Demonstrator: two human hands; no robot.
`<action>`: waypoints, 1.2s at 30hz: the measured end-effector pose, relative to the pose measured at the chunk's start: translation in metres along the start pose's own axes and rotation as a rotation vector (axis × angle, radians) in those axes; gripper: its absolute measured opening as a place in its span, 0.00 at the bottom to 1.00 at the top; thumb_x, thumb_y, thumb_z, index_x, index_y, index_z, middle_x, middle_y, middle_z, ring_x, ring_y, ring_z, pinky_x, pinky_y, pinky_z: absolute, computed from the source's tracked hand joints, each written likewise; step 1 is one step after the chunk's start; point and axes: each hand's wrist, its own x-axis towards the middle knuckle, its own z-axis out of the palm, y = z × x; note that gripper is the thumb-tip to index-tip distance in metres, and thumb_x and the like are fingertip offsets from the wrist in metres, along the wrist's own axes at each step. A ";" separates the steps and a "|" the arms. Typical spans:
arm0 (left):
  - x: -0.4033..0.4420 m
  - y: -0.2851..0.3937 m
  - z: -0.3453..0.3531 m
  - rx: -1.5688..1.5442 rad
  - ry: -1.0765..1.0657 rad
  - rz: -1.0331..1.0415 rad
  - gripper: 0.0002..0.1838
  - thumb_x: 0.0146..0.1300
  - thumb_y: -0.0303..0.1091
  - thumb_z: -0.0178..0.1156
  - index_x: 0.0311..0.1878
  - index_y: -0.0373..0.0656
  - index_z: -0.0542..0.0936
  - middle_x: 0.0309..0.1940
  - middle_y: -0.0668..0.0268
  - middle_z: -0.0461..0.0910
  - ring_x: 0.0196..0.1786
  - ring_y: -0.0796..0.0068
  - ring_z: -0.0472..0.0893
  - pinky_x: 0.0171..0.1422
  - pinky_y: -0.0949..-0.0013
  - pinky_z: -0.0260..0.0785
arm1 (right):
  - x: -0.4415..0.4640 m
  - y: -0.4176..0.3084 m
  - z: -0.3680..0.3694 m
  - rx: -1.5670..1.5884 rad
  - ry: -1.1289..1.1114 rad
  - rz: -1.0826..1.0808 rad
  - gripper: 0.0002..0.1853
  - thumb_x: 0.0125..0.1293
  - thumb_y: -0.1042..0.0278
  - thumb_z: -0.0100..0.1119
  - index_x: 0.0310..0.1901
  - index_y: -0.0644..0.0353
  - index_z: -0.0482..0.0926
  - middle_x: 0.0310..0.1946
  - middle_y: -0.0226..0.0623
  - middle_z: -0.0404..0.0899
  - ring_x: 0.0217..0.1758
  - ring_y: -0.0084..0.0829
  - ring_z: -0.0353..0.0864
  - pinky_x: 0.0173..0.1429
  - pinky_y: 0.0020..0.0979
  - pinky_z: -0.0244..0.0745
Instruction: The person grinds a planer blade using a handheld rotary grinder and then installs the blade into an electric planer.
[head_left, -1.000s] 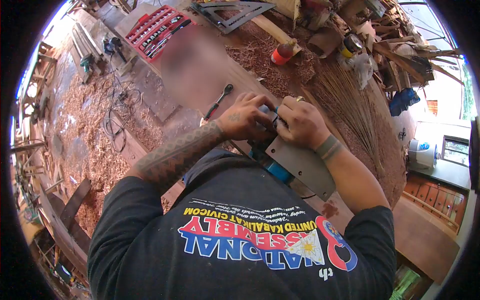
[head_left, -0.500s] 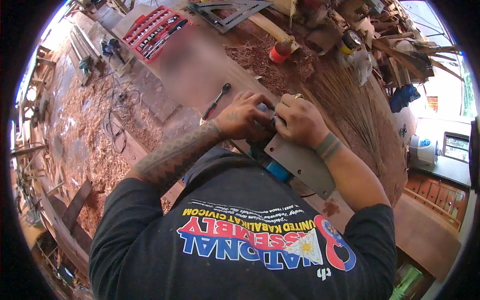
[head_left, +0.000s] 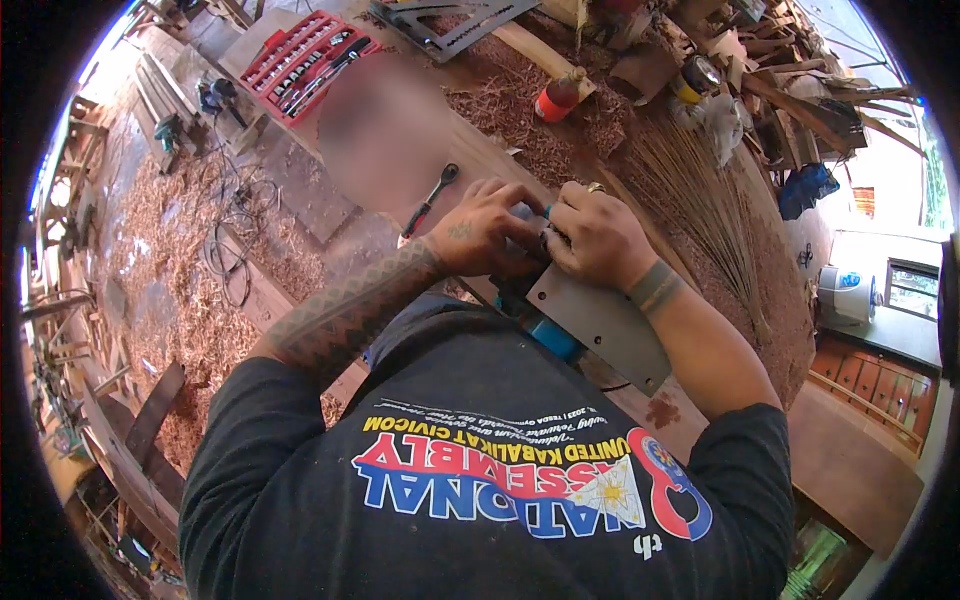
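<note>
An electric planer with a teal body (head_left: 553,340) lies with its flat grey metal base plate (head_left: 597,330) facing up, small screw holes along the plate. My left hand (head_left: 490,232) is closed over the planer's middle, thumb and forefinger curled toward the right hand. Against it, my right hand (head_left: 597,232), wearing a ring, has its fingers bent down onto the same spot beside the plate's end. Whatever small part lies between the fingertips is hidden. Just left of my left hand is a ratchet wrench (head_left: 430,200) with a black and red handle.
A red socket set case (head_left: 308,68) lies open at the upper left. A metal triangular square (head_left: 460,28) and an orange-red container (head_left: 558,98) are farther off. Thin sticks (head_left: 700,200) lie to the right. Wood shavings (head_left: 180,270) and a cable (head_left: 228,260) cover the left floor. One patch is blurred.
The view has shifted very slightly. Both hands stay at the same spot on the planer, with only small finger movement.
</note>
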 end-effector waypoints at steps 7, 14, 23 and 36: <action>0.000 0.001 -0.003 0.018 -0.009 0.000 0.10 0.56 0.47 0.80 0.43 0.69 0.96 0.63 0.65 0.81 0.69 0.51 0.75 0.78 0.45 0.64 | 0.001 0.001 0.000 -0.008 0.021 -0.030 0.10 0.64 0.62 0.68 0.40 0.58 0.80 0.39 0.44 0.78 0.41 0.50 0.87 0.45 0.49 0.85; 0.001 0.002 -0.003 0.019 -0.014 -0.005 0.11 0.56 0.48 0.80 0.44 0.70 0.96 0.63 0.65 0.80 0.69 0.52 0.75 0.78 0.46 0.64 | 0.002 0.002 0.002 -0.007 0.002 -0.020 0.10 0.61 0.63 0.68 0.38 0.58 0.80 0.39 0.45 0.78 0.40 0.51 0.87 0.45 0.49 0.85; 0.001 0.004 -0.005 0.019 -0.032 -0.003 0.11 0.58 0.49 0.79 0.45 0.71 0.96 0.65 0.66 0.80 0.71 0.51 0.74 0.79 0.45 0.63 | 0.001 0.002 0.004 -0.009 0.013 0.031 0.10 0.61 0.63 0.69 0.38 0.58 0.81 0.39 0.44 0.78 0.40 0.51 0.86 0.45 0.49 0.84; -0.003 -0.008 0.001 0.027 -0.054 0.024 0.18 0.54 0.46 0.78 0.50 0.73 0.94 0.67 0.68 0.80 0.72 0.51 0.74 0.76 0.44 0.64 | 0.004 0.002 0.004 0.008 0.025 -0.006 0.10 0.61 0.63 0.69 0.36 0.59 0.81 0.38 0.45 0.79 0.41 0.52 0.85 0.46 0.49 0.84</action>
